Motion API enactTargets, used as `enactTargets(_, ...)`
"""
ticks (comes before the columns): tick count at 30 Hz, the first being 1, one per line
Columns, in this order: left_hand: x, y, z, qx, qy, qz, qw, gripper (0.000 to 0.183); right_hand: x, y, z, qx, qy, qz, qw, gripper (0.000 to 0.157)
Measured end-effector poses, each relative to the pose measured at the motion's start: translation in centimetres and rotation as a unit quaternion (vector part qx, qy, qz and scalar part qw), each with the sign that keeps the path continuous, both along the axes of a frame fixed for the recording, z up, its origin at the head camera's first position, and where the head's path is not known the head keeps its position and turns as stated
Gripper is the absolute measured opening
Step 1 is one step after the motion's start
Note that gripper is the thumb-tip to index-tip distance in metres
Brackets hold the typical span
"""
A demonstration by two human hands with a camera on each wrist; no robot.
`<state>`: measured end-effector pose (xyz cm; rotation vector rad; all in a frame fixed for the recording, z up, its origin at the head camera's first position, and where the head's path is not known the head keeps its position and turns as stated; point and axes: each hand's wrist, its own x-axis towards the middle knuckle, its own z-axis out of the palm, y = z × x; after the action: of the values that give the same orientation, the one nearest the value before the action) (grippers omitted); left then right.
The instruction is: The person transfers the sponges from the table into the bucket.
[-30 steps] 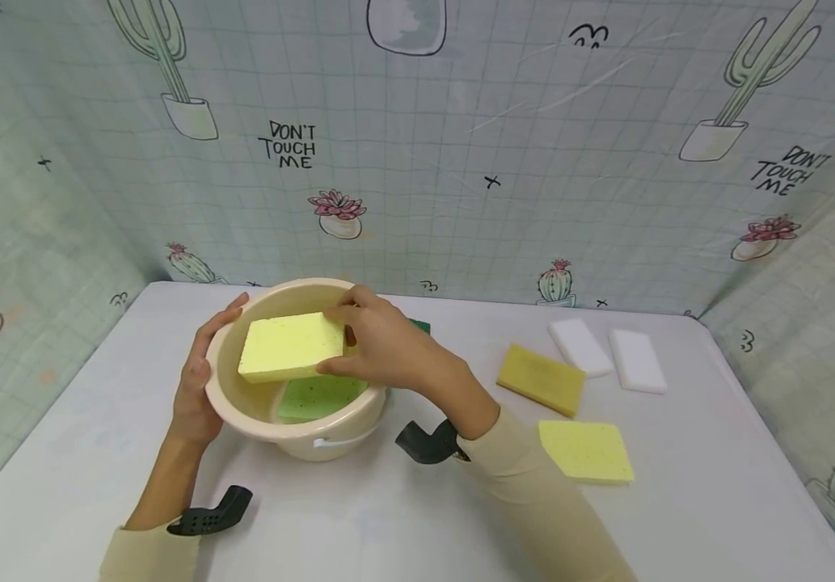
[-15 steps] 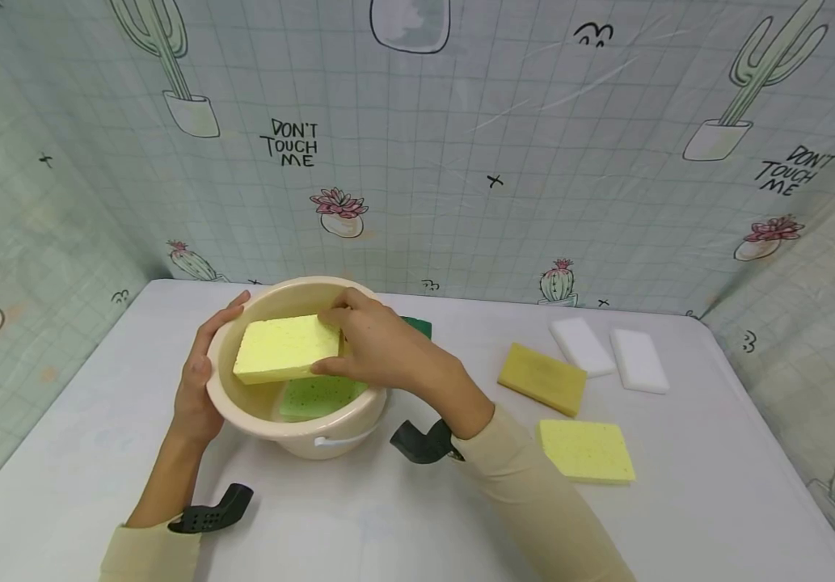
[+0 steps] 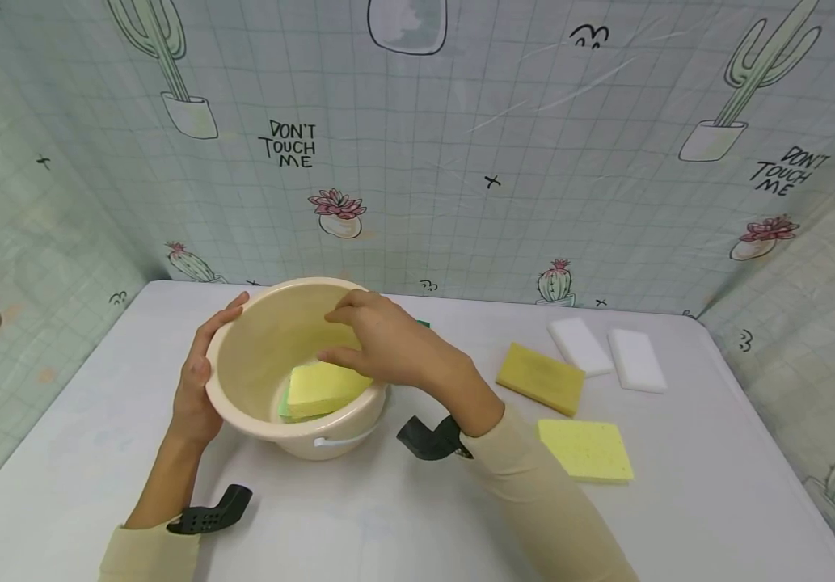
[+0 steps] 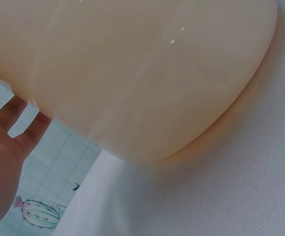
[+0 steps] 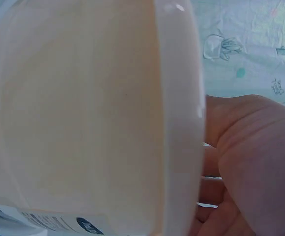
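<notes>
A cream bucket (image 3: 272, 323) stands tilted a little toward me at the left of the table. My left hand (image 3: 199, 388) holds it by its left side, fingers curved along the rim; in the left wrist view, fingers (image 4: 32, 135) lie against the outer wall. Inside, a yellow sponge (image 3: 326, 390) lies on a green sponge (image 3: 284, 404), which shows only at its edge. Over the bucket's right rim reaches my right hand (image 3: 388, 339), thumb and fingers parted, nothing between them. The right wrist view shows this hand (image 5: 255, 162) beyond the rim, its fingertips hidden.
Right of the bucket lie an ochre sponge (image 3: 541, 378), a pale yellow sponge (image 3: 586, 450) and two white sponges (image 3: 580, 346). A dark green piece (image 3: 423, 324) peeks out behind my right wrist. A printed curtain (image 3: 417, 162) hangs behind the table.
The yellow sponge, earlier pinched by my right hand above the bucket, has dropped inside onto the green sponge. My right hand has let go and opened. The left hand and bucket stay put.
</notes>
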<state>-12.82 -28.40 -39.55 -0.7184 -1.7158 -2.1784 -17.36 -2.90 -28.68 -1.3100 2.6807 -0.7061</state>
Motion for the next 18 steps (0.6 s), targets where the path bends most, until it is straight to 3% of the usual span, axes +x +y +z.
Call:
enactTargets(8, 0.0, 0.0, 0.0, 0.002, 0.003, -0.006, 1.0000, 0.061, 0.4, 2.1, 0.6, -0.052, 0.005, -0.020, 0.998, 0.043)
enactTargets(18, 0.2, 0.1, 0.0, 0.005, -0.003, -0.006, 1.0000, 0.062, 0.3, 5.7, -0.1, -0.125, 0.025, -0.042, 0.991, 0.036)
